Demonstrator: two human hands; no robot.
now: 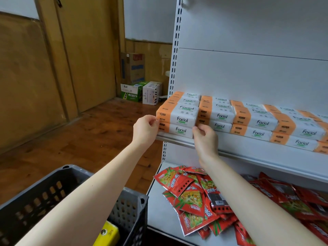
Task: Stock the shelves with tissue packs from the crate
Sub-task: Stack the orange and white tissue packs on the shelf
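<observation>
- Tissue pack stack (179, 124): two packs, one on the other, at the left front corner of the shelf (177, 140). Long axis runs left to right along the shelf edge; printed "Facial" face points outward, orange end to the left.
- Left hand (144, 129): fingers curled on the stack's orange end.
- Right hand (205, 136): fingers curled on the opposite end; hands apart, with the stack between them.
- Further packs (262, 125): same orientation, filling the row rightward.
- Crate (131, 208): grey, below left.

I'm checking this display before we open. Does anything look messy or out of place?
Yes: the red snack packets on the lower shelf lie in a loose, overlapping heap, tilted every way, unlike the tissue packs stacked neatly in rows above.
</observation>
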